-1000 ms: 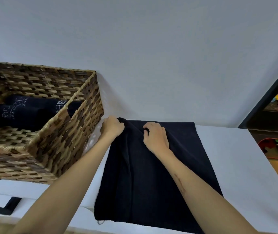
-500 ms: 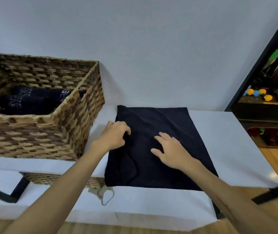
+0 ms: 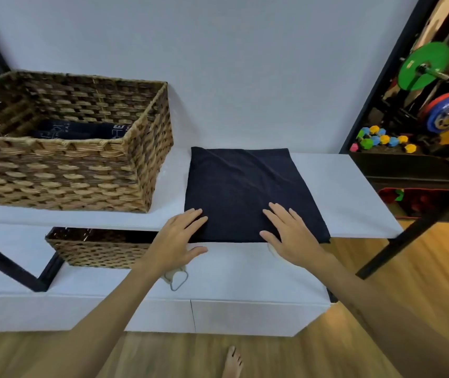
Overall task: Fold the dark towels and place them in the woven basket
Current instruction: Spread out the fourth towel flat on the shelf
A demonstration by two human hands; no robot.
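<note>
A dark towel [image 3: 245,186] lies folded into a flat square on the white shelf [image 3: 348,192], right of the woven basket [image 3: 68,173]. Inside the basket, folded dark towels [image 3: 81,130] with pale lettering show above the front rim. My left hand [image 3: 177,238] rests flat, fingers apart, on the towel's near left corner at the shelf edge. My right hand [image 3: 288,233] lies flat on the near right part of the same towel, fingers spread. Neither hand grips anything.
A second woven basket [image 3: 98,249] sits on the lower white shelf, with a wire loop [image 3: 177,279] beside it. A black frame [image 3: 422,219] stands at the right, with weight plates [image 3: 422,66] and coloured dumbbells [image 3: 381,139] behind. My bare foot [image 3: 233,361] is on the wood floor.
Both hands slid from the towel's far edge to its near edge and opened flat. The towel now lies smoother and shorter on the shelf. The view has pulled back and tilted down.
</note>
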